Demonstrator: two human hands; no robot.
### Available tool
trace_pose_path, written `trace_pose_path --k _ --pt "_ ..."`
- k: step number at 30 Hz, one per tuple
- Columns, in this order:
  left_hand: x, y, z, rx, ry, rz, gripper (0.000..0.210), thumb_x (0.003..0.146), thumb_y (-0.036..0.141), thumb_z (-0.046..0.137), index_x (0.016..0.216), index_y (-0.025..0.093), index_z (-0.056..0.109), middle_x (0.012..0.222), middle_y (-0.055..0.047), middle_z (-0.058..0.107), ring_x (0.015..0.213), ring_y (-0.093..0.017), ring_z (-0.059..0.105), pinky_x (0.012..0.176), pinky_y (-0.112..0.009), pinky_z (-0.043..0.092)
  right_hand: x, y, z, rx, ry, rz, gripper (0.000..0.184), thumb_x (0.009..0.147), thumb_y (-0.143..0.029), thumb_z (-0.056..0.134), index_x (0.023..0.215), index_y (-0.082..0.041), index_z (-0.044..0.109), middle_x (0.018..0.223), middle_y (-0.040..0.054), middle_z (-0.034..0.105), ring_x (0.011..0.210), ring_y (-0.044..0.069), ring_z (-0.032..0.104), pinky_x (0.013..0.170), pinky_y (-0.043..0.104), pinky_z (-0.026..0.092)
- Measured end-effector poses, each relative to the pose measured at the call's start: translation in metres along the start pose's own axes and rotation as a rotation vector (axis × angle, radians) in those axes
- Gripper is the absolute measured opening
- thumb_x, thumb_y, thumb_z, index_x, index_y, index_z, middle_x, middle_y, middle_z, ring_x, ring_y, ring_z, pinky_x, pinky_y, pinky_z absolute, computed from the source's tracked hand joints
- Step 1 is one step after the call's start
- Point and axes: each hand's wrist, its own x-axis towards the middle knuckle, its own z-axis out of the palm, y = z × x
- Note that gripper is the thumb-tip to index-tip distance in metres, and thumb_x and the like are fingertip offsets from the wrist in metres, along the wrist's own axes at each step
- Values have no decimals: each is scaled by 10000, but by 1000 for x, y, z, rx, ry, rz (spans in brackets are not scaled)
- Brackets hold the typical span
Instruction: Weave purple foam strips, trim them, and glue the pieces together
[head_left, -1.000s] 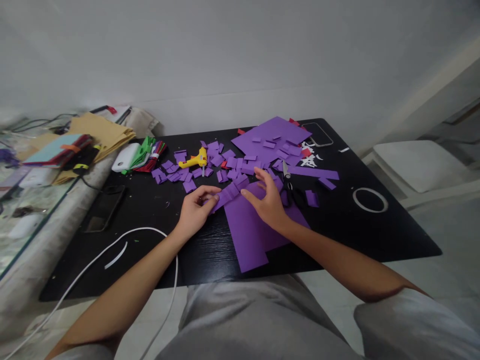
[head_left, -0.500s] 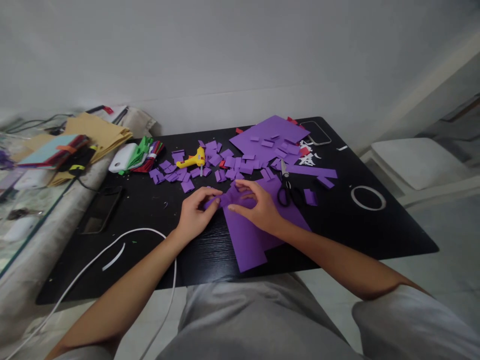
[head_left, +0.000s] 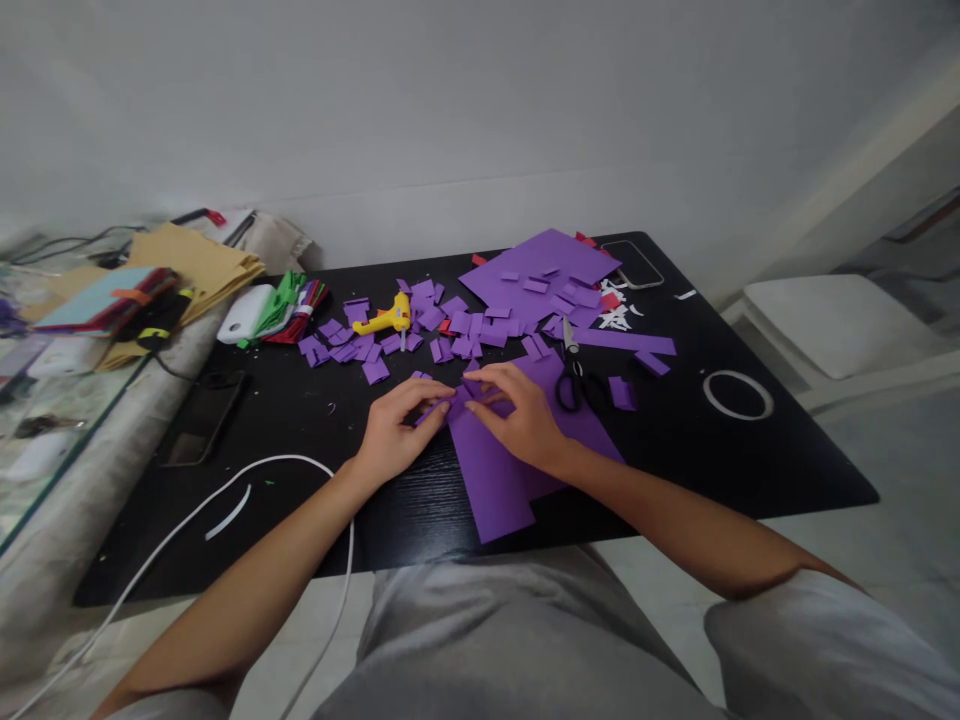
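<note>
Between my two hands is a small purple paper piece (head_left: 460,396), partly hidden by the fingers. My left hand (head_left: 399,420) pinches its left side, thumb and forefinger together. On the other side my right hand (head_left: 519,412) has its thumb and fingertips closed around the same piece. Under the right hand lie larger purple sheets (head_left: 491,500), reaching toward the front edge of the table. Black-handled scissors (head_left: 574,372) rest just beyond the right hand, blades pointing away. Many small folded purple pieces (head_left: 375,371) are scattered past the hands.
A yellow glue gun (head_left: 386,318) lies among the folded pieces. A phone (head_left: 202,418) and a white cable (head_left: 289,459) are on the left of the black table (head_left: 697,460). A tape-like ring (head_left: 737,395) lies right. White paper scraps (head_left: 618,312) sit at the back.
My fingertips have drawn closer together over the small purple piece. The left thumb has shifted slightly right; the larger sheets and tools stay put.
</note>
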Motion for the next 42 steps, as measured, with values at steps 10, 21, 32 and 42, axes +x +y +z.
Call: trace_pose_path --k 10,21,32,42 --pt "0 -1 -1 -8 -76 34 296 896 296 748 1184 229 745 1182 -100 768 1117 -253 710 1043 -437 540 3 3 1 160 17 174 326 856 -291 733 1181 -273 716 999 35 742 928 196 722 857 362 601" --pt "0 -11 -3 -120 -56 -136 271 917 317 719 1170 224 747 1133 -93 716 913 -208 695 759 -317 571 4 3 -1 178 31 186 291 865 -265 710 1152 -269 762 1005 39 755 917 203 717 881 383 603" --pt "3 -1 -4 133 -1 64 190 975 279 662 1124 207 757 1034 -74 779 962 -208 717 922 -348 551 3 2 -1 90 31 134 280 880 -258 693 1150 -249 766 987 50 748 865 192 696 823 356 606" --pt "2 2 -1 220 46 246 117 988 199 640 1058 174 730 974 -71 784 914 -174 728 861 -305 580 3 5 2 -104 25 -97 211 928 -161 641 1106 -215 742 975 58 722 774 148 668 738 290 596"
